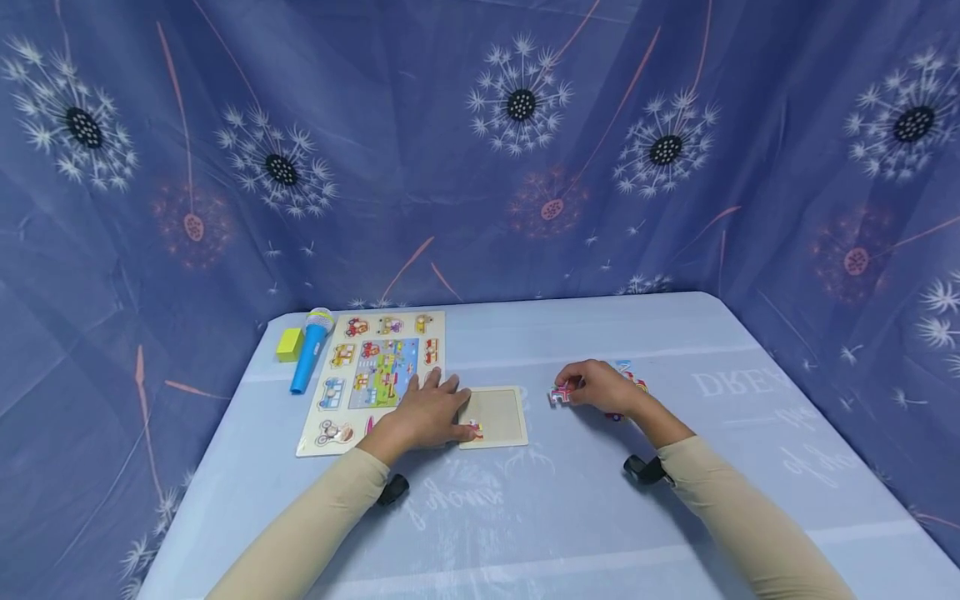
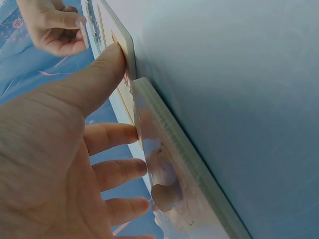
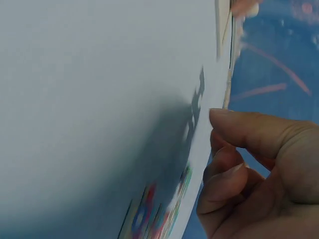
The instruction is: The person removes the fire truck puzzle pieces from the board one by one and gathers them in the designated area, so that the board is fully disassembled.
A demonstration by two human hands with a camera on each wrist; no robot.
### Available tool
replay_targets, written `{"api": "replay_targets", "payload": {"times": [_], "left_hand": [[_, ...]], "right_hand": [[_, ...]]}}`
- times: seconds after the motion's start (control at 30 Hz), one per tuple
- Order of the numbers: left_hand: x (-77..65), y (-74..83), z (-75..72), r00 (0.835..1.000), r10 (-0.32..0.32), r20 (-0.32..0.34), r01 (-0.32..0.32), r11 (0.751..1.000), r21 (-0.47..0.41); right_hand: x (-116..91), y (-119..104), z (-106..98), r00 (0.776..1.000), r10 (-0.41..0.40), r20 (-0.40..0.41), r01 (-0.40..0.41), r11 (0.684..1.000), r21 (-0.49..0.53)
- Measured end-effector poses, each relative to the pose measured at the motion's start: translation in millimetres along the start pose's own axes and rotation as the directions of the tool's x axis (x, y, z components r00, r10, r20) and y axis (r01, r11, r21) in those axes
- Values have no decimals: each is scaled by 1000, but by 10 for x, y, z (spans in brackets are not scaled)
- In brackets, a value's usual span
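Note:
My right hand pinches a colourful jigsaw piece between thumb and fingers, above the table to the right of a shallow puzzle tray. The tray's pale base is mostly bare, with one printed piece in its near left corner. My left hand spreads over the seam between tray and knob puzzle board. Its thumb presses the tray's near left part; the other fingers, extended, reach over the board. In the left wrist view, the thumb lies on the tray's edge.
Loose jigsaw pieces lie beside and partly behind my right hand. A blue toy microphone leans along the board's left side, with a yellow block beside it. A dandelion-patterned curtain surrounds the table's back and sides.

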State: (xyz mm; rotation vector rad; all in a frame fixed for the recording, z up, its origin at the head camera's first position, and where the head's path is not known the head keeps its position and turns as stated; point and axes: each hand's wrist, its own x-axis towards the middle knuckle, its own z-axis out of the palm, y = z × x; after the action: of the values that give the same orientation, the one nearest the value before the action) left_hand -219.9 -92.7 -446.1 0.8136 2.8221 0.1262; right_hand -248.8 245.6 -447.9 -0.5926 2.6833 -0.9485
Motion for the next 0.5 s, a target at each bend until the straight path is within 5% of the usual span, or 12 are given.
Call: {"api": "replay_targets", "payload": {"times": [0.17, 0.5], "left_hand": [[1, 3, -8, 1000, -7, 4, 7, 1000, -5], [2, 2, 3, 1000, 3, -13, -3, 1000, -18]], "right_hand": [[-60, 194, -168, 995, 96, 3, -96, 995, -36], [-94, 343, -251, 989, 148, 17, -147, 986, -82]]}}
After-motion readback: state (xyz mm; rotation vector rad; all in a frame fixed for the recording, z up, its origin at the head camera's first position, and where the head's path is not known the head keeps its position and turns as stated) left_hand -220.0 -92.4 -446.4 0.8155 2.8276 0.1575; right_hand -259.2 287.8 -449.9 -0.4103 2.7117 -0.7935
